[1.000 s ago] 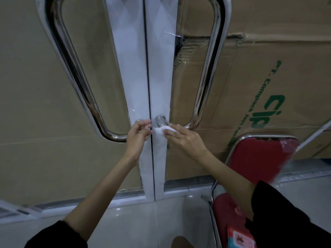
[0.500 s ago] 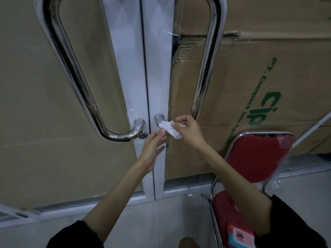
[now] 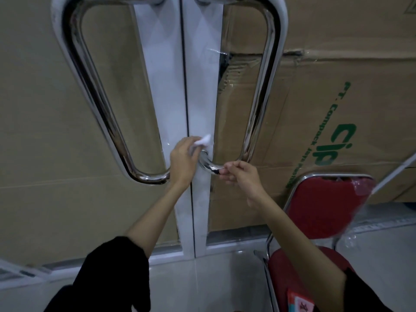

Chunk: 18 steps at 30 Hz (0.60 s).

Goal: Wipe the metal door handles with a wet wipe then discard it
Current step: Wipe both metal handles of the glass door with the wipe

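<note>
Two chrome loop door handles hang on the white-framed double doors: the left handle (image 3: 94,109) and the right handle (image 3: 262,102). My left hand (image 3: 182,164) is at the centre seam, between the handles' lower ends, and pinches a small white wet wipe (image 3: 203,140) against the right door's frame, just above the right handle's lower mount. My right hand (image 3: 242,176) is curled round the bottom curve of the right handle, thumb above and fingers below the bar.
A red chair with a chrome frame (image 3: 319,203) stands close at the lower right, by my right forearm. Cardboard boxes with green print (image 3: 337,122) show behind the glass. The pale tiled floor (image 3: 202,278) lies below the doors.
The wipe has passed from my right hand to my left hand, which rose to the right door's frame. My right hand dropped onto the right handle's bottom curve. The view tilted upward.
</note>
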Motion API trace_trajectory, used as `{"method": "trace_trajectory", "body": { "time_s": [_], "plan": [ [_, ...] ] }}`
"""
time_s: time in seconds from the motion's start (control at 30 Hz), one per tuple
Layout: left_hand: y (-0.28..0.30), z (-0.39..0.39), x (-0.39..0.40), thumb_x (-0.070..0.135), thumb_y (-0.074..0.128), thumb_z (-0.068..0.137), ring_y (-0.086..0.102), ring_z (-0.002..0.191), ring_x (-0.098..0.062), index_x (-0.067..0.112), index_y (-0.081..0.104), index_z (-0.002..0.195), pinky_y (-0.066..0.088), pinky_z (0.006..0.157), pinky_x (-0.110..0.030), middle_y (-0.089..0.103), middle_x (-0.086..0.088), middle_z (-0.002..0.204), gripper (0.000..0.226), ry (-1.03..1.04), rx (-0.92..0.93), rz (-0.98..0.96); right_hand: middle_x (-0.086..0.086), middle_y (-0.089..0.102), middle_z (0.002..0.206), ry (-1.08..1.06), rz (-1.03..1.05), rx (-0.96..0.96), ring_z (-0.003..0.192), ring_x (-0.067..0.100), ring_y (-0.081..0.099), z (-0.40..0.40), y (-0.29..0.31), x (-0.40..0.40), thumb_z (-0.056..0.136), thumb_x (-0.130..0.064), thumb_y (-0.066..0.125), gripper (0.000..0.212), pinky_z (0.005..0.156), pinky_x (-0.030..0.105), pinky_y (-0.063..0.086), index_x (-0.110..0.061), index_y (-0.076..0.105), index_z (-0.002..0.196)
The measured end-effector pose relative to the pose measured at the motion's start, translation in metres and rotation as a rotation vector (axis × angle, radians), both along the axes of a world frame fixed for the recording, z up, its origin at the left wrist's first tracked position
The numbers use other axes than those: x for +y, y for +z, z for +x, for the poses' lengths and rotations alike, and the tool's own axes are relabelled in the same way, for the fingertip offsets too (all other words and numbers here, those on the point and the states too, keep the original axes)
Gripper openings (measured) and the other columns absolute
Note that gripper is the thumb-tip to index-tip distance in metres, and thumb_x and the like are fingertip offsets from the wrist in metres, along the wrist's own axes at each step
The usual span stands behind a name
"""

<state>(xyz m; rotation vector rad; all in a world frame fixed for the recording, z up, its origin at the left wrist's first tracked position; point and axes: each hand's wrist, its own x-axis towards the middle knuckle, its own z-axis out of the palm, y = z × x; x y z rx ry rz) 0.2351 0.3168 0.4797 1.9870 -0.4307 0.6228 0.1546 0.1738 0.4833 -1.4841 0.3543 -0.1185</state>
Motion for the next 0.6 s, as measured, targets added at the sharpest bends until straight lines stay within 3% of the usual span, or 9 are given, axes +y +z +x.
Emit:
{"method": "trace_trajectory", "body": {
  "time_s": [0.07, 0.13, 0.2, 0.27, 0.33, 0.37, 0.47, 0.53, 0.6],
  "plan": [
    [-0.015, 0.001, -0.003, 0.012, 0.062, 0.088, 0.062, 0.081, -0.018, 0.008, 0.070, 0.097, 0.042, 0.073, -0.019, 0.070, -0.005, 0.088, 0.013, -0.082, 0.021, 0.174, 0.005, 0.071, 0.084, 0.001, 0.002, 0.003, 0.071, 0.014, 0.067, -0.002, 0.001, -0.002, 0.094, -0.014, 0.054, 0.011, 0.066, 0.023, 0.052, -0.008, 0.063, 0.095],
    [-0.036, -0.007, -0.008, 0.019, 0.056, 0.093, 0.065, 0.093, -0.020, 0.010, 0.068, 0.106, 0.046, 0.083, -0.030, 0.071, -0.006, 0.098, 0.020, -0.077, 0.029, 0.223, 0.006, 0.072, 0.086, 0.005, -0.007, 0.002, 0.076, 0.016, 0.068, -0.006, 0.001, -0.008, 0.094, -0.017, 0.055, 0.015, 0.072, 0.028, 0.052, -0.007, 0.064, 0.099],
    [-0.053, -0.022, -0.016, 0.024, 0.050, 0.096, 0.053, 0.123, -0.014, 0.013, 0.061, 0.124, 0.034, 0.108, -0.036, 0.064, -0.004, 0.126, 0.032, -0.100, 0.004, 0.267, 0.006, 0.072, 0.088, -0.011, -0.005, 0.006, 0.079, 0.016, 0.069, -0.011, -0.001, -0.015, 0.094, -0.019, 0.056, 0.016, 0.077, 0.031, 0.053, -0.007, 0.065, 0.100],
    [-0.061, -0.028, -0.018, 0.028, 0.044, 0.098, 0.042, 0.131, -0.011, 0.013, 0.057, 0.129, 0.024, 0.114, -0.035, 0.058, 0.000, 0.134, 0.038, -0.208, -0.044, 0.318, 0.006, 0.072, 0.086, -0.040, 0.004, 0.015, 0.079, 0.017, 0.068, -0.016, -0.003, -0.023, 0.094, -0.018, 0.055, 0.016, 0.079, 0.032, 0.053, -0.007, 0.065, 0.100],
    [-0.054, -0.018, -0.015, 0.031, 0.041, 0.098, 0.054, 0.120, -0.019, 0.010, 0.062, 0.120, 0.035, 0.109, -0.039, 0.064, -0.005, 0.122, 0.036, -0.260, -0.075, 0.391, 0.005, 0.071, 0.084, -0.068, 0.016, 0.022, 0.078, 0.017, 0.067, -0.018, -0.004, -0.028, 0.094, -0.016, 0.054, 0.015, 0.078, 0.031, 0.052, -0.007, 0.064, 0.101],
    [-0.047, -0.009, -0.013, 0.032, 0.040, 0.099, 0.059, 0.105, -0.023, 0.009, 0.066, 0.109, 0.043, 0.099, -0.042, 0.067, -0.008, 0.107, 0.036, -0.251, -0.082, 0.429, 0.005, 0.071, 0.084, -0.078, 0.018, 0.022, 0.077, 0.016, 0.067, -0.019, -0.004, -0.030, 0.095, -0.016, 0.054, 0.016, 0.077, 0.030, 0.051, -0.006, 0.064, 0.101],
    [-0.023, 0.011, -0.020, 0.042, 0.028, 0.098, 0.054, 0.069, -0.027, 0.008, 0.062, 0.071, 0.043, 0.078, -0.039, 0.061, -0.009, 0.069, 0.055, -0.200, -0.024, 0.537, 0.004, 0.071, 0.082, -0.094, 0.016, 0.020, 0.073, 0.013, 0.067, -0.019, -0.004, -0.035, 0.095, -0.015, 0.053, 0.017, 0.075, 0.028, 0.051, -0.005, 0.064, 0.102],
    [-0.018, 0.007, -0.035, 0.048, 0.027, 0.096, 0.054, 0.066, -0.030, 0.011, 0.054, 0.058, 0.039, 0.078, -0.035, 0.062, -0.012, 0.060, 0.060, -0.183, 0.036, 0.611, 0.003, 0.071, 0.083, -0.096, 0.020, 0.021, 0.073, 0.013, 0.067, -0.019, -0.005, -0.037, 0.095, -0.016, 0.053, 0.014, 0.072, 0.026, 0.051, -0.008, 0.064, 0.098],
    [-0.022, -0.003, -0.048, 0.044, 0.035, 0.099, 0.054, 0.066, -0.030, 0.011, 0.050, 0.059, 0.035, 0.072, -0.032, 0.061, -0.010, 0.060, 0.053, -0.189, 0.092, 0.547, 0.004, 0.072, 0.086, -0.098, 0.026, 0.030, 0.077, 0.014, 0.068, -0.020, -0.008, -0.040, 0.095, -0.017, 0.053, 0.013, 0.070, 0.024, 0.052, -0.011, 0.065, 0.096]
  ]
}}
